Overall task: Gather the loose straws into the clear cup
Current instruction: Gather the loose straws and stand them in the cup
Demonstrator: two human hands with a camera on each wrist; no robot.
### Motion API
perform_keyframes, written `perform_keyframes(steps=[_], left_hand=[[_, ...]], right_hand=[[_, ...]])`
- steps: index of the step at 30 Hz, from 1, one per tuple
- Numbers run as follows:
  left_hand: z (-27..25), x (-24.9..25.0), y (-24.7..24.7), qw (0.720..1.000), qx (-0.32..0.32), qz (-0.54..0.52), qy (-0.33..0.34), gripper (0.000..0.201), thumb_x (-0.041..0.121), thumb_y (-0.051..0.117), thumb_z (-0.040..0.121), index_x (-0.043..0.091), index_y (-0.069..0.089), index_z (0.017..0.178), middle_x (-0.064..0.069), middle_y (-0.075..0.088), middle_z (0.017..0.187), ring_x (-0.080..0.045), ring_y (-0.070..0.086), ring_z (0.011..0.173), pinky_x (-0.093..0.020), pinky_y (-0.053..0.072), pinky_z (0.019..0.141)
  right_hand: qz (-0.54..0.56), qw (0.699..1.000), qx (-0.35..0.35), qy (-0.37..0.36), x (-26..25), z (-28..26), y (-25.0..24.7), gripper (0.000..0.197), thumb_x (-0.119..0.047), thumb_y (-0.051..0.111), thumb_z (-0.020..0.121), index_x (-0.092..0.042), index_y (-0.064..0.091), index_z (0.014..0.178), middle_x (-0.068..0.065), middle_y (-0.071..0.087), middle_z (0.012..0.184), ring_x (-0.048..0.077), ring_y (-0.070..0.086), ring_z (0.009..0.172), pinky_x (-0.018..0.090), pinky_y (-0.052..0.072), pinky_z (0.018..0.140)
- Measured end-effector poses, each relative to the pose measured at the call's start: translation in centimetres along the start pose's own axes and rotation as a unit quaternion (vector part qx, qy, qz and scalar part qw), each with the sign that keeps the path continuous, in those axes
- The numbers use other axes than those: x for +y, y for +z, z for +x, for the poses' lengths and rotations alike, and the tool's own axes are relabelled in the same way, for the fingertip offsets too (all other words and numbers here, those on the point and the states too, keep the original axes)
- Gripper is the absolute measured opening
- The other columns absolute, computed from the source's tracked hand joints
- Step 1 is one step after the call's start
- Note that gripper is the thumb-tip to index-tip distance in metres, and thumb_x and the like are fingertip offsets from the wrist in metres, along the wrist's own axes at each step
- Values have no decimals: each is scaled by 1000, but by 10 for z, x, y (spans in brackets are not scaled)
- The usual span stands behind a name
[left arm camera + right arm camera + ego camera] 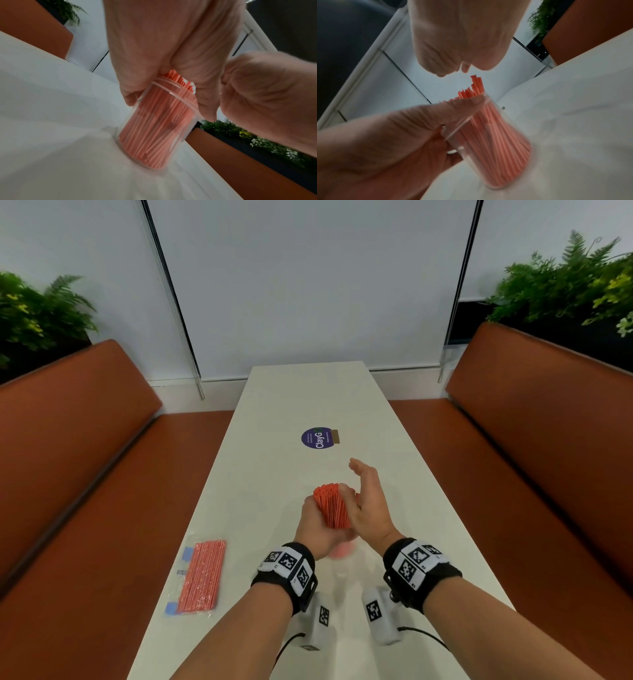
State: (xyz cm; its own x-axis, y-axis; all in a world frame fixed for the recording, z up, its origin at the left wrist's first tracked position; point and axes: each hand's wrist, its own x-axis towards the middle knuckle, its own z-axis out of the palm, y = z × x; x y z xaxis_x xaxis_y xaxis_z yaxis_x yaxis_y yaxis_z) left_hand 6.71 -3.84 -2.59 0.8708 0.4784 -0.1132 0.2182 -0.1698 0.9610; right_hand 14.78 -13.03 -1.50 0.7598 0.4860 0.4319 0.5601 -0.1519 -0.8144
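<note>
A bundle of orange straws point(330, 505) stands upright in the clear cup point(340, 551) on the white table point(404, 446). My left hand point(315, 529) grips the cup from the left, thumb and fingers curled round its upper wall. In the left wrist view the fingers point(204, 94) sit at the rim of the cup point(181, 136), which is packed with straws point(154, 128). My right hand point(370, 494) is beside the straw tops on the right, its fingers straight and holding nothing. The right wrist view shows the straws point(496, 142) inside the cup point(458, 146) and the left hand point(393, 142) on it.
A clear plastic packet of more orange straws point(202, 577) lies near the table's left edge. A round purple sticker point(318, 438) is on the table farther away. Orange benches point(68, 457) run along both sides, with plants point(565, 285) behind them.
</note>
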Motion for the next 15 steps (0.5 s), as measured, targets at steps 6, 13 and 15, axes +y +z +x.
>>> perform_keyframes(steps=[6, 13, 15], left_hand=[[-7, 8, 2, 998, -28, 28, 47, 54, 12, 72, 68, 11, 42, 114, -6, 57, 107, -14, 60, 93, -34, 58, 77], [-14, 5, -5, 994, -64, 68, 61, 53, 3, 77, 70, 26, 47, 107, 0, 62, 107, -13, 63, 99, -26, 54, 87], [-17, 4, -9, 992, -63, 77, 71, 47, 7, 78, 69, 24, 52, 105, 2, 66, 108, -11, 64, 99, -26, 54, 86]], right_hand=[[-116, 978, -171, -9, -3, -6, 12, 68, -35, 39, 93, -5, 12, 147, 14, 14, 157, 24, 12, 146, 23, 8, 115], [-262, 929, -251, -67, -14, 4, 18, 46, -23, 30, 101, -2, 32, 142, 15, 31, 153, 29, 17, 146, 32, 9, 119], [-278, 927, -238, -83, -14, 4, 15, 49, -30, 29, 100, -5, 33, 142, 13, 32, 153, 28, 19, 146, 37, 10, 119]])
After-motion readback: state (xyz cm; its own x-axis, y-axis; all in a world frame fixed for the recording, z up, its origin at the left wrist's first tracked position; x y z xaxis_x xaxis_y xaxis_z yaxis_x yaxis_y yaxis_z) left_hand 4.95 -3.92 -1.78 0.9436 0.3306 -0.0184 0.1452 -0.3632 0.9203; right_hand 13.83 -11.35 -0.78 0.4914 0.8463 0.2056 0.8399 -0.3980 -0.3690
